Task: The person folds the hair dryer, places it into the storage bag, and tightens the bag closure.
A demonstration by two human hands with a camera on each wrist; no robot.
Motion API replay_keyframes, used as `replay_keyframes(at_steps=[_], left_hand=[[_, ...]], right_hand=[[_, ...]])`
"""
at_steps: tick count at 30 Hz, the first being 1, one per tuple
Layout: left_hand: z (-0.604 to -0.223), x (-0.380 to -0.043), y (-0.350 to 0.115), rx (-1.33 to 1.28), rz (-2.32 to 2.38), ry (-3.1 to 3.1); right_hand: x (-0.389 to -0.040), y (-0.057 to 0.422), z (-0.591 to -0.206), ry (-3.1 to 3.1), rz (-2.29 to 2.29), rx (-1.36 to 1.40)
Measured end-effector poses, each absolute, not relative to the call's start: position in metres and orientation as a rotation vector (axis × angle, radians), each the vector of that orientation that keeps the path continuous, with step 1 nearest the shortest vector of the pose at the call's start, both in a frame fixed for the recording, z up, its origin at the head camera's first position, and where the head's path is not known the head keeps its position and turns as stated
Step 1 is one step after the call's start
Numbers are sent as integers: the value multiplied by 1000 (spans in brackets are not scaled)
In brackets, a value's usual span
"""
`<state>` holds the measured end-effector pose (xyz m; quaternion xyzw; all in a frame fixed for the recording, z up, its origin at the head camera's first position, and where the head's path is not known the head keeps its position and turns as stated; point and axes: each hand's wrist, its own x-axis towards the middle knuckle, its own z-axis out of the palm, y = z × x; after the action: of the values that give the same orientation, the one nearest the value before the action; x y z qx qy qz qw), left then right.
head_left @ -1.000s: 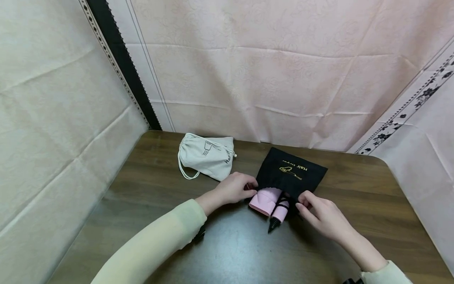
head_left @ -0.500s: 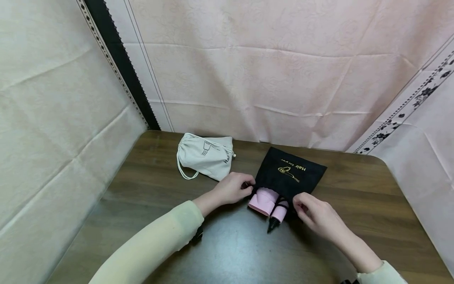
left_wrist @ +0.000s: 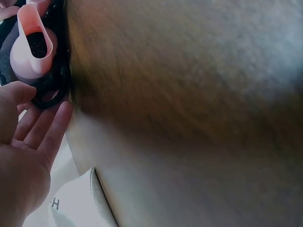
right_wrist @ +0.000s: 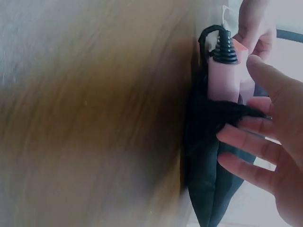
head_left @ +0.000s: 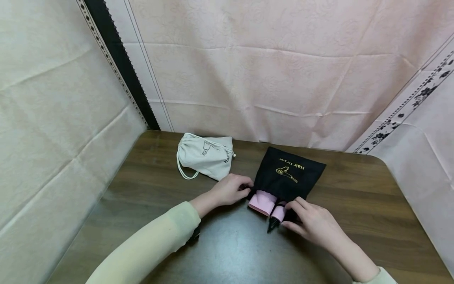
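Note:
A pink hair dryer (head_left: 262, 202) lies partly inside a black pouch (head_left: 288, 177) printed "Hair Dryer". Its nozzle and folded handle (right_wrist: 222, 81), with the ribbed black cord end (right_wrist: 224, 49), stick out of the pouch mouth toward me. At the mouth's left corner my left hand (head_left: 230, 190) pinches the black rim between thumb and fingers, as the left wrist view shows. My right hand (head_left: 315, 221) is spread at the right side, its fingertips (right_wrist: 230, 134) against the pouch's rim and its thumb near the handle. The pouch hides the rest of the dryer.
A white drawstring bag (head_left: 207, 156) with a hair dryer print lies at the back left, just beyond my left hand. The brown wooden table (head_left: 152, 197) meets hanging cloth (head_left: 283, 79) along its back and sides.
My right hand has shifted left from the pouch's right corner to beside the handle, its fingers spreading. The left hand and pouch edge have edged slightly left; the pouch covers slightly more of the dryer.

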<state>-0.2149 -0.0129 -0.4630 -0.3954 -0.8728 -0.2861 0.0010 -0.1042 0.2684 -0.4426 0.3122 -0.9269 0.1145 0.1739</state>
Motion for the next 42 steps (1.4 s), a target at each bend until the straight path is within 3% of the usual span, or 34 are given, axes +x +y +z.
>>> replay_keyframes(at_steps=[28,42], left_hand=[[-455,-214,-16,-1283,-992,-2759],[-428,-218,-14,-1141,-1473,-2756]], right_hand=[[-124,271,-460,-2490,331,927],[-130,286,-417,-2477,493,849]])
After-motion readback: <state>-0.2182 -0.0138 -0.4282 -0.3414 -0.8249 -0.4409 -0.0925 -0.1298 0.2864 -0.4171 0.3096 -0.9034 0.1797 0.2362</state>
